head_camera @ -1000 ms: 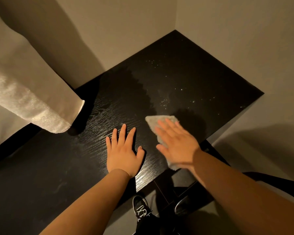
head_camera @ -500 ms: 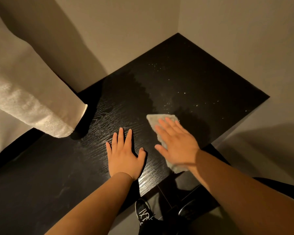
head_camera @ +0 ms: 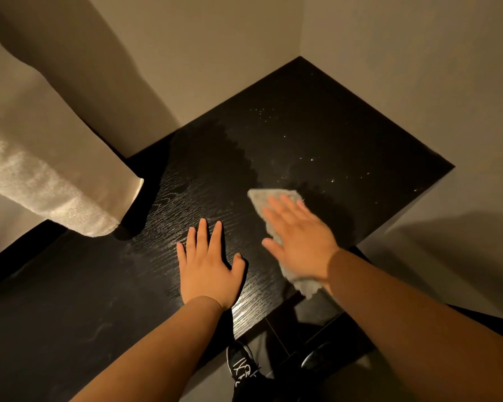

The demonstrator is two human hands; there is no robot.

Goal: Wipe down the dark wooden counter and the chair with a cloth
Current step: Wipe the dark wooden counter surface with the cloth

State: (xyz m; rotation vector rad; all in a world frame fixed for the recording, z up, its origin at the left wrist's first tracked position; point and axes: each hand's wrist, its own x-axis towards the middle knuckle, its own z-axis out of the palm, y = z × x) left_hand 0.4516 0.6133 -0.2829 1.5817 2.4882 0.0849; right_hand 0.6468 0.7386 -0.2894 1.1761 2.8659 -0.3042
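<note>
- Head view looks down on the worktop [head_camera: 70, 300]. My read is we're mid-wipe on the counter part of the job. I can't pick out the chair for sure, so I'd guess that part hasn't been started.
- Far left, a pale folded towel [head_camera: 55, 198] sticks out over the back-left of the dark wood. It's not part of the job, just something to steer round.
- The wood below it has faint smears [head_camera: 99, 329], so that side probably wants a pass too.
- The left hand [head_camera: 206, 262] is flat on the surface near the front edge, fingers straight and slightly spread. It's holding nothing and looks like it's just bracing.
- Just to its right is the cloth [head_camera: 260, 198], a small grey rag spread flat on the wood. Its far edge pokes out past the fingertips and a ragged tail reaches the front edge by the wrist.
- The right hand [head_camera: 299, 236] lies on top of the cloth, palm down and fingers straight. It's pressing the cloth rather than gripping it.
- Beyond and to the right, white specks [head_camera: 312, 159] are scattered toward the back corner. I'd say the next move is a push forward and right through them, with enough pressure that the rag doesn't slide out from under the palm.
- There's a darker patch with a wavy edge behind the hands. It could be damp or shadow, can't tell.
</note>
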